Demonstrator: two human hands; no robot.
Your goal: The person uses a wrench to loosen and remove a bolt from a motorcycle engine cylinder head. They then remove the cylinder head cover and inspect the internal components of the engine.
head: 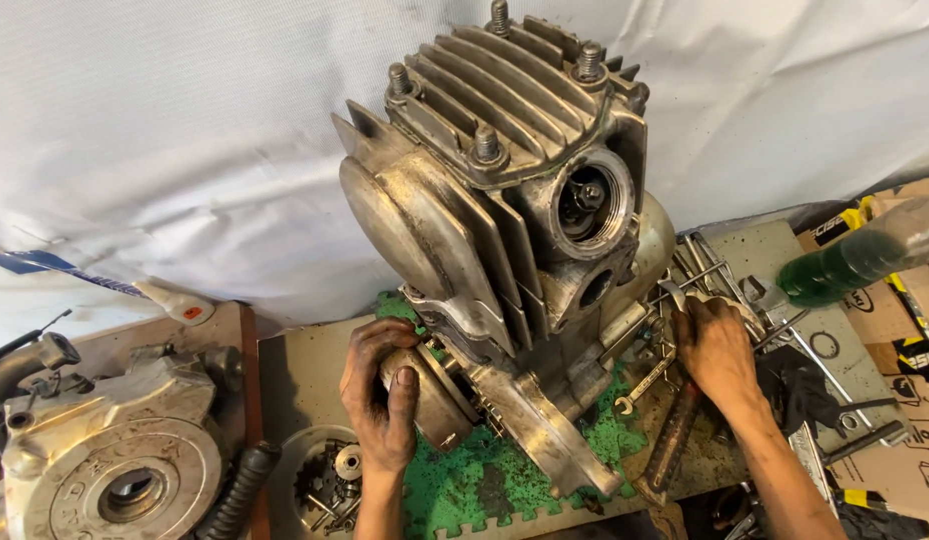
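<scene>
The left hand (383, 395), lowest in view and nearest the camera, is wrapping its fingers around a round metal cover (432, 397) at the lower left of the engine (505, 240). The engine is standing upright on the green foam mat (455, 490), finned head on top, its long axis leaning away from the person, between both hands. The right hand (713, 345) is curling over a curved metal piece (685, 296) among the wrenches (647, 382), just beside the engine's right flank.
</scene>
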